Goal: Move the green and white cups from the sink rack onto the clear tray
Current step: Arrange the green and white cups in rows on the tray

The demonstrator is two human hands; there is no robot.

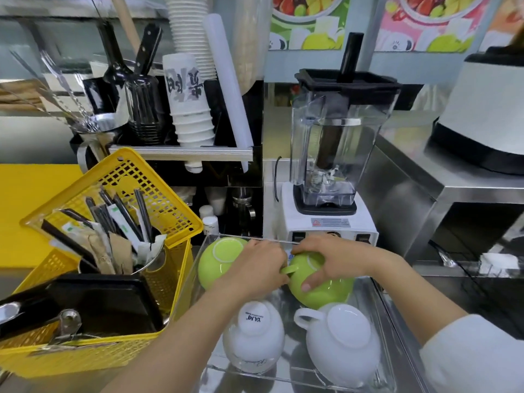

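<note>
Fingers (307, 285) of the right hand (331, 259) are curling closed over an upturned green cup (326, 293) at the clear tray's (382, 307) two o'clock; left hand (255, 268) fingers are pinching its handle. Second green cup (215, 259) is sitting at ten o'clock, two white cups (252, 336) (343, 338) at six, all inverted, near-touching. Risk, judged: glazed cups knocking or chipping if set down crooked. Yellow basket (113, 251) is crowding the nine o'clock wall, blender (329, 171) the twelve o'clock; worktop room is staying open only upward.
</note>
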